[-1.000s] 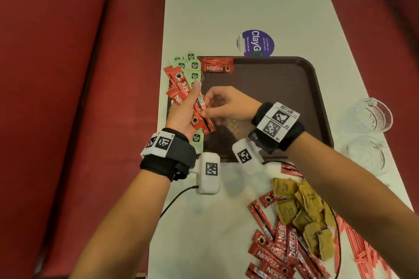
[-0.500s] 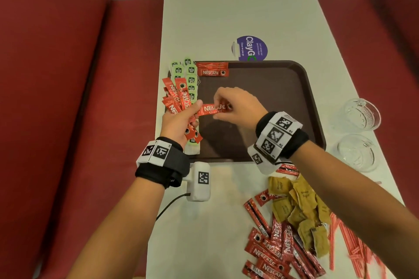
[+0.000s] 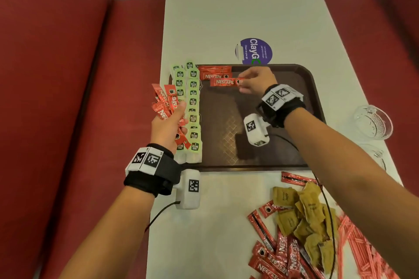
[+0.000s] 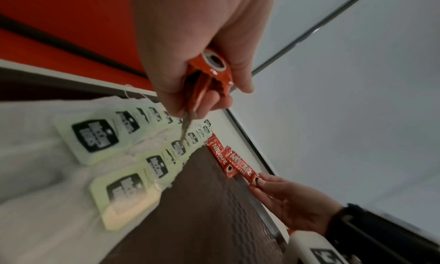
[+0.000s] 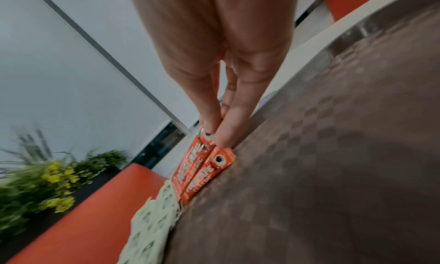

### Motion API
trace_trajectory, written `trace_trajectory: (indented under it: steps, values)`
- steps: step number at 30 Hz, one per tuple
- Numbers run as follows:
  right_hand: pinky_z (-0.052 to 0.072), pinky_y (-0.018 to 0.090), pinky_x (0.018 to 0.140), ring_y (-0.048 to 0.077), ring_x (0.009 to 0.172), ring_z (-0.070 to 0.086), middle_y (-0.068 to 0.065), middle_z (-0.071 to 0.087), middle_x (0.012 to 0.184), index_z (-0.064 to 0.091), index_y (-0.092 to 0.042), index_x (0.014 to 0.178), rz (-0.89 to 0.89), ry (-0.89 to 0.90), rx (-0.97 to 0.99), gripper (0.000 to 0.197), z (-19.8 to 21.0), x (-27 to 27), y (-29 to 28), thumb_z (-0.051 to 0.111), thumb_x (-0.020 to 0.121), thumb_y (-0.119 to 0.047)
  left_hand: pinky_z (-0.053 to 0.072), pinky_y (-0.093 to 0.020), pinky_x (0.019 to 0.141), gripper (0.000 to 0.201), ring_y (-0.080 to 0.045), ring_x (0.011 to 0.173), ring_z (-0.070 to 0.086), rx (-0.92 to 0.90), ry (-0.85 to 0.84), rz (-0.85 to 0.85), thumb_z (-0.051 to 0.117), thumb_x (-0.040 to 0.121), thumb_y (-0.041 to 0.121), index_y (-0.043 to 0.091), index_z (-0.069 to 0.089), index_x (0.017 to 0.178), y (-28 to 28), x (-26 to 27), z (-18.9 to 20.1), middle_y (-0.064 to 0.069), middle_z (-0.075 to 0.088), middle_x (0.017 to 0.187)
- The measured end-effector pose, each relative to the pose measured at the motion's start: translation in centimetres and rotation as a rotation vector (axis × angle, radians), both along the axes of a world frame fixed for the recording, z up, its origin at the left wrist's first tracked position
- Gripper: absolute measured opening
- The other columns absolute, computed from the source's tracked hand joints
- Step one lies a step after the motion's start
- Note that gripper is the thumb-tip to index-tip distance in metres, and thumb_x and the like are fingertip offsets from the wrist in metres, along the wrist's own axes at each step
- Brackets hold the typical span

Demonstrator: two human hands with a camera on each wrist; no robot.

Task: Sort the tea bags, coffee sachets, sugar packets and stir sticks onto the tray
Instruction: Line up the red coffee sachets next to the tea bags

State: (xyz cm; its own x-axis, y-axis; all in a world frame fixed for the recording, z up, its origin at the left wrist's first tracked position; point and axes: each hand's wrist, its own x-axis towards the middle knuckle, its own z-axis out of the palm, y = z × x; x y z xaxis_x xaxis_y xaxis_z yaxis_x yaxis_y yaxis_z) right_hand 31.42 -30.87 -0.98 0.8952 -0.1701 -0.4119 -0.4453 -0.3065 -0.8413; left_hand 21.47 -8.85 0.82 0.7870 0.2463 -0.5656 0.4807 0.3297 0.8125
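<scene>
My right hand [image 3: 254, 82] pinches one end of a red coffee sachet [image 3: 224, 82] and holds it low over the far left of the brown tray [image 3: 283, 161], just in front of sachets lying there [image 3: 215, 72]. In the right wrist view the pinched coffee sachet [image 5: 190, 170] lies beside a laid sachet [image 5: 209, 172]. My left hand [image 3: 169, 124] grips a fanned bundle of coffee sachets [image 3: 164, 102] over the tray's left edge. Two columns of green tea bags [image 3: 192, 108] line the tray's left side. The left wrist view shows the bundle [image 4: 209, 76] above the tea bags [image 4: 123, 155].
Near me on the white table lie a heap of coffee sachets [image 3: 278, 253], brown sugar packets [image 3: 303, 217] and red stir sticks [image 3: 365, 251]. Two glass cups [image 3: 373, 122] stand at the right edge. A purple sticker [image 3: 255, 51] sits beyond the tray. Red bench seats flank the table.
My right hand drew one sachet out of the left hand's bundle and carried it to the tray's far left corner. The left hand shifted left with the rest.
</scene>
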Motion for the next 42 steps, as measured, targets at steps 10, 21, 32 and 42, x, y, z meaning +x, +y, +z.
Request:
trace_trajectory:
  steps: [10,21,32,42]
  values:
    - [0.056,0.022,0.056,0.021,0.091,0.065,0.011,0.063,0.103,0.058,-0.013,0.087,-0.005,0.011,-0.179,0.018,-2.5,4.0,2.2,0.073,0.078,-0.01,0.041,-0.018,0.045,0.009,-0.007,0.054,0.052,-0.027,0.017,-0.012,0.069,0.083,0.024,0.017,0.063,0.081,0.9,0.6,-0.6,0.005,0.059,0.063]
    - [0.056,0.021,0.06,0.016,0.083,0.06,0.005,0.057,0.097,0.058,-0.01,0.09,0.018,-0.064,-0.233,0.016,-3.6,4.4,2.7,0.071,0.08,-0.009,0.041,-0.018,0.047,0.008,-0.007,0.055,0.052,-0.042,0.013,-0.038,0.068,0.084,0.022,0.017,0.062,0.084,0.5,0.9,-0.7,0.004,0.056,0.068]
    - [0.057,0.025,0.066,0.018,0.072,0.062,-0.002,0.053,0.07,0.052,-0.011,0.09,0.021,-0.132,-0.188,0.022,-4.1,3.8,2.3,0.07,0.08,-0.006,0.042,-0.02,0.048,0.006,-0.008,0.057,0.055,-0.07,0.03,-0.073,0.068,0.084,0.02,0.017,0.062,0.084,0.0,1.1,-1.0,0.004,0.057,0.067]
    - [0.048,0.021,0.075,0.011,0.09,0.056,0.001,0.061,0.101,0.058,-0.012,0.109,0.181,-0.234,-0.202,0.033,-1.4,0.9,2.8,0.068,0.083,-0.031,0.046,-0.017,0.049,0.016,-0.011,0.065,0.061,-0.09,0.032,-0.229,0.069,0.082,0.015,0.015,0.064,0.097,-0.4,0.9,-1.0,0.001,0.067,0.071]
